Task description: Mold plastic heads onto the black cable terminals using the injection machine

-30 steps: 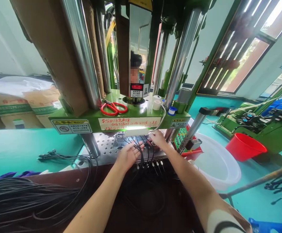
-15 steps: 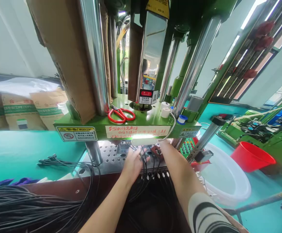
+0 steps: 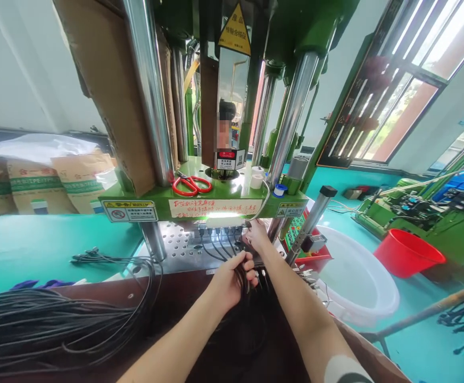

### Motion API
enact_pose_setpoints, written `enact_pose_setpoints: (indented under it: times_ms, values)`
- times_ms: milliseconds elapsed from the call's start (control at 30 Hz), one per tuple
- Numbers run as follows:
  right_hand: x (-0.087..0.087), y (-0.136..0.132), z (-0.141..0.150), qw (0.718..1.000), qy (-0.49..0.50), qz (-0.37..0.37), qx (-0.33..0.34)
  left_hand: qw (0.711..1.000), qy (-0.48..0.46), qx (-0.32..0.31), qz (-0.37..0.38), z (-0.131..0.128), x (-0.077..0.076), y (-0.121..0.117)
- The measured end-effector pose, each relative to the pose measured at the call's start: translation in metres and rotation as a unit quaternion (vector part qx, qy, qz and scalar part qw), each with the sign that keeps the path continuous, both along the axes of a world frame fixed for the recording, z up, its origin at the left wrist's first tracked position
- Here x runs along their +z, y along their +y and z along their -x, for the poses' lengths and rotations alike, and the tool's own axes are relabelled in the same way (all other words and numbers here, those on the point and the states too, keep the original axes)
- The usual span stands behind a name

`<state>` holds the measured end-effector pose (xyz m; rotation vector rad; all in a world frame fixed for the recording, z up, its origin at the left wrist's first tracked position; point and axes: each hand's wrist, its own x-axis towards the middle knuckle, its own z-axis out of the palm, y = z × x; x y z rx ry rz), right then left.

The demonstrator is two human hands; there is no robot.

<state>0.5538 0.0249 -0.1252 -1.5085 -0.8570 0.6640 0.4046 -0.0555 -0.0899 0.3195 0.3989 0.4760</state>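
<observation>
My left hand is closed around a bunch of black cables in front of the press. From there the cables fan out to a row of black connectors at the mould under the green press plate. Just right of that row, beneath the plate's edge, is my right hand. Its fingers are curled at the right end of the mould and partly hidden, so what they grip cannot be made out. A perforated metal bed lies under the mould.
Red-handled scissors, a white roll and a blue-rimmed spool rest on the press plate. A large coil of black cables lies at left. Steel columns flank the work. At right stand a white tub and a red bucket.
My left hand has drawn back from the mould towards me and now holds the cables bunched. The connectors show in a row. My right hand has come into view at the mould's right end.
</observation>
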Motion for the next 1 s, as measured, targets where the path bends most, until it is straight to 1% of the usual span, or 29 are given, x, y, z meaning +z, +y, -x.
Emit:
enact_pose_setpoints:
  times_ms: [67, 133, 233, 333, 400, 533, 633, 733, 833, 900, 1000]
  values:
    - [0.002, -0.007, 0.004, 0.999, 0.046, -0.004, -0.026, 1.000, -0.010, -0.011, 0.023, 0.007, 0.000, -0.009]
    - [0.004, -0.014, 0.007, 0.995, 0.084, -0.007, -0.052, 0.999, -0.010, -0.035, 0.037, 0.019, -0.002, -0.019]
    - [0.008, -0.025, 0.011, 0.989, 0.123, -0.012, -0.080, 0.998, 0.003, -0.067, 0.021, 0.044, -0.008, -0.039]
    - [0.011, -0.037, 0.017, 0.986, 0.143, -0.016, -0.086, 0.998, 0.004, -0.069, 0.004, 0.072, -0.014, -0.058]
    - [0.012, -0.043, 0.022, 0.985, 0.149, -0.016, -0.086, 0.998, -0.006, -0.067, -0.011, 0.085, -0.018, -0.066]
    - [0.013, -0.047, 0.037, 0.985, 0.151, -0.010, -0.088, 0.996, -0.010, -0.079, -0.039, 0.095, -0.025, -0.076]
    - [0.012, -0.051, 0.042, 0.986, 0.147, 0.001, -0.080, 0.991, -0.015, -0.116, -0.064, 0.103, -0.031, -0.081]
    - [0.010, -0.059, 0.042, 0.987, 0.142, 0.009, -0.078, 0.980, -0.069, -0.157, -0.104, 0.122, -0.040, -0.083]
    - [0.007, -0.067, 0.043, 0.987, 0.134, 0.016, -0.084, 0.974, -0.101, -0.166, -0.120, 0.136, -0.047, -0.086]
    - [0.005, -0.069, 0.048, 0.988, 0.127, 0.023, -0.085, 0.976, -0.081, -0.164, -0.116, 0.135, -0.047, -0.088]
    - [0.001, -0.067, 0.057, 0.988, 0.122, 0.035, -0.091, 0.977, -0.055, -0.171, -0.111, 0.127, -0.045, -0.090]
